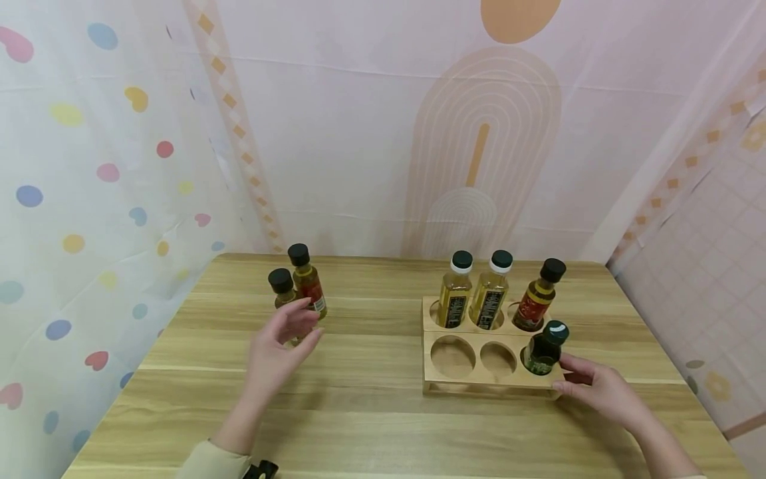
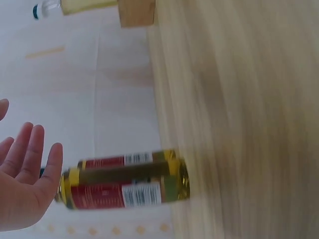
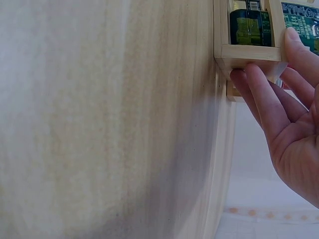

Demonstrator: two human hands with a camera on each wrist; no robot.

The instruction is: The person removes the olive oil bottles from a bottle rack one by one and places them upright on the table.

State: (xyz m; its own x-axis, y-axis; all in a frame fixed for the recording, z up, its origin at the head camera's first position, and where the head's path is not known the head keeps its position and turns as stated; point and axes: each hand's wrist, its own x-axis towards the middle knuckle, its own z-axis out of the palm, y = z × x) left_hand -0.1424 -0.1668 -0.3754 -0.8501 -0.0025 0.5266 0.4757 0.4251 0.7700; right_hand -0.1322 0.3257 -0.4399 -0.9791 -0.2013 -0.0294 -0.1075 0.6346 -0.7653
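Count at rack: four of six holes filled. Far row of the wooden rack carries two yellow oil bottles and, at its right end, a red-label bottle. Near row holds only the dark green-capped bottle, right end; its left and middle holes have nothing in them. Two black-capped bottles stand upright outside, well left on the bench. I judge the filling about two-thirds done.

Left hand: fingers parted and relaxed, just beside the two loose bottles; I see no grip, and cannot tell whether they touch. Right hand: thumb and fingers pinch the rack's near right corner.

Room: bare wood between loose bottles and rack, more along the near side. Far edge lies near both groups, with the printed cloth behind; I would allow margin there.
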